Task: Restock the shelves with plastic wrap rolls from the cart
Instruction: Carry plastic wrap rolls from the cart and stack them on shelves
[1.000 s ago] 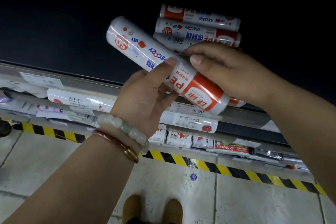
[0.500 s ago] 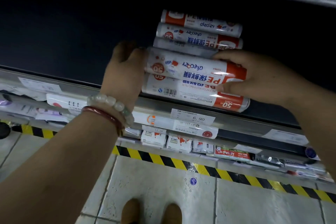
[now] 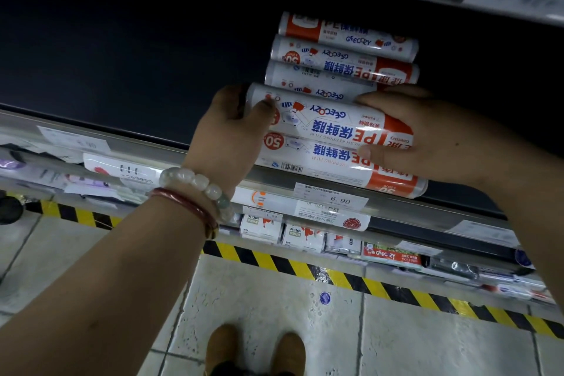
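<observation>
A white and orange plastic wrap roll (image 3: 329, 122) lies crosswise on the dark shelf (image 3: 106, 70), second from the front in a row of several like rolls. My left hand (image 3: 229, 128) grips its left end, with the thumb on top. Around its orange right end my right hand (image 3: 427, 131) is curled, fingers over the top and thumb at the front. Another roll (image 3: 317, 162) lies just in front of it at the shelf's edge. Three more rolls (image 3: 338, 55) lie behind it. The cart is out of view.
The shelf's left part is dark and bare. A price rail (image 3: 403, 210) with a 6.90 tag (image 3: 332, 197) runs along the front edge. Lower shelves hold small packs (image 3: 287, 232). Yellow and black tape (image 3: 305, 268) marks the tiled floor, where my shoes (image 3: 256, 348) show.
The roll was held tilted in the air in front of the shelf. Both hands turned it level and set it down in the row, behind the front roll.
</observation>
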